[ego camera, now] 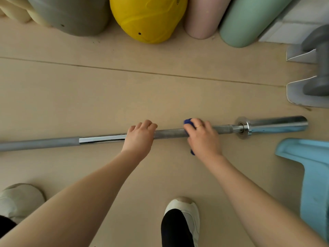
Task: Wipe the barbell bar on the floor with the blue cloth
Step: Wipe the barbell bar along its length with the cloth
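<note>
A long steel barbell bar [169, 133] lies across the pale wooden floor, its chrome sleeve and collar [277, 124] at the right. My left hand [139, 138] is closed over the bar near its middle. My right hand [203, 138] grips the bar a little further right, wrapped around a blue cloth [188, 123]. Only small bits of the cloth show above and below my fingers. A ring sits on one finger of my right hand.
Foam rollers in grey [71, 15], pink [203, 18] and green [249, 22] and a yellow ball [147, 18] line the far edge. A grey dumbbell [318, 68] rests on a rack at right. A light blue plastic object [309, 172] stands near right. My shoes [185, 216] are below.
</note>
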The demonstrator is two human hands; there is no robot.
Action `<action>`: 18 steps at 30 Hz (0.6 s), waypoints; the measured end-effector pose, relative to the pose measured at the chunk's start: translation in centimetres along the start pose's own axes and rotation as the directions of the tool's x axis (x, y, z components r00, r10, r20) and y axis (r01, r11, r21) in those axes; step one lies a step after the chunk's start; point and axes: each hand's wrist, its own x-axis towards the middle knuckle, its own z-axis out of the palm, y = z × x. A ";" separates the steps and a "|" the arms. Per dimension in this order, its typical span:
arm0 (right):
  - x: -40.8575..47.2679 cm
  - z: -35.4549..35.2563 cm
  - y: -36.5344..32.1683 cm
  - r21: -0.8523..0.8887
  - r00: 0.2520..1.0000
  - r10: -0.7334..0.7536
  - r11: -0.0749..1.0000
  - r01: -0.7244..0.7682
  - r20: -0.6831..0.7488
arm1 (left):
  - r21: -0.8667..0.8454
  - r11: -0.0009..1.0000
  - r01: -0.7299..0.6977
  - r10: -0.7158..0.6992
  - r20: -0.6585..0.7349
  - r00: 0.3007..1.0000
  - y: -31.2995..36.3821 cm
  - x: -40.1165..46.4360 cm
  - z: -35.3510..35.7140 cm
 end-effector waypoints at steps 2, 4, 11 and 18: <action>0.5 -0.1 0.2 -0.009 0.986 0.164 0.986 -0.164 -0.010 | -0.038 0.998 0.044 -0.044 -0.013 0.999 -1.3 -0.1 -0.7; 1.4 -0.2 -2.0 -0.007 0.979 0.204 0.979 -0.204 0.015 | -0.060 0.996 0.060 -0.061 -0.007 0.998 -2.7 -0.2 -1.3; 2.4 -0.7 -11.6 0.134 0.963 -0.207 0.974 0.185 0.175 | -0.089 0.988 0.126 -0.123 0.041 0.992 -6.0 -2.2 -1.0; 3.0 -0.6 -11.1 0.132 0.985 0.081 0.986 -0.101 0.154 | -0.013 0.998 0.066 -0.067 -0.067 0.996 -8.2 -3.4 0.0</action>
